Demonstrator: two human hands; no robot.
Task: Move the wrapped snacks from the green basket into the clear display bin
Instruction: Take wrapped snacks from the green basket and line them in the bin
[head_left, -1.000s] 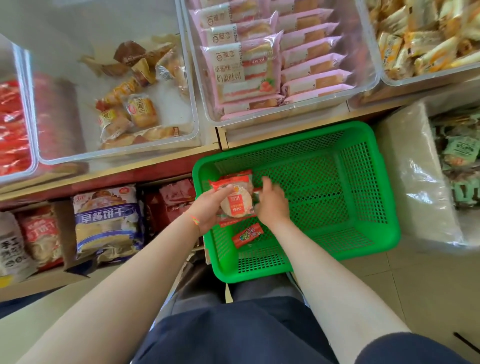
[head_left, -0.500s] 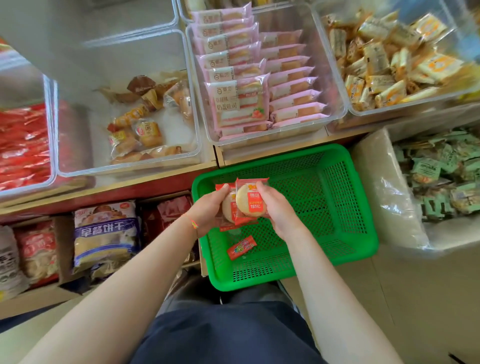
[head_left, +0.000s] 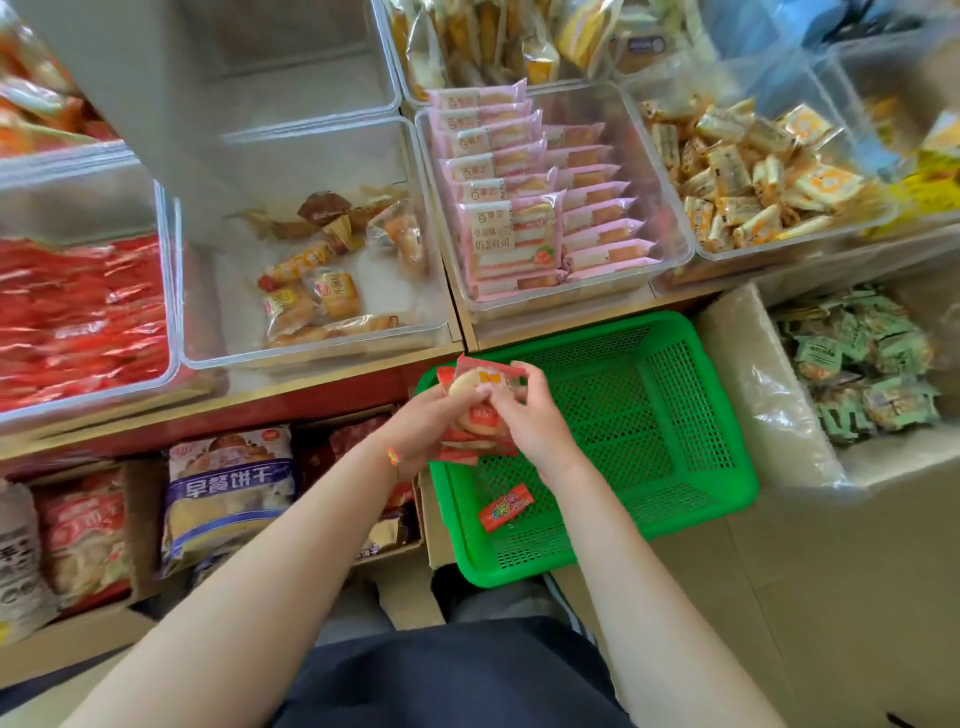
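Both hands, left (head_left: 426, 421) and right (head_left: 524, 415), curl their fingers around a small stack of wrapped snacks (head_left: 475, 410) above the near-left corner of the green basket (head_left: 675, 332), the packets seemingly light, crinkly and slippery, best pinched across the flat faces, with the clear display bin (head_left: 311, 343) just beyond.

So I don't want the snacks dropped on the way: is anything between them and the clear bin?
Nothing visible. Both hands hold the red-wrapped round snacks over the green plastic basket corner; the partly filled clear display bin sits open-topped up-left, only its front wall to clear.
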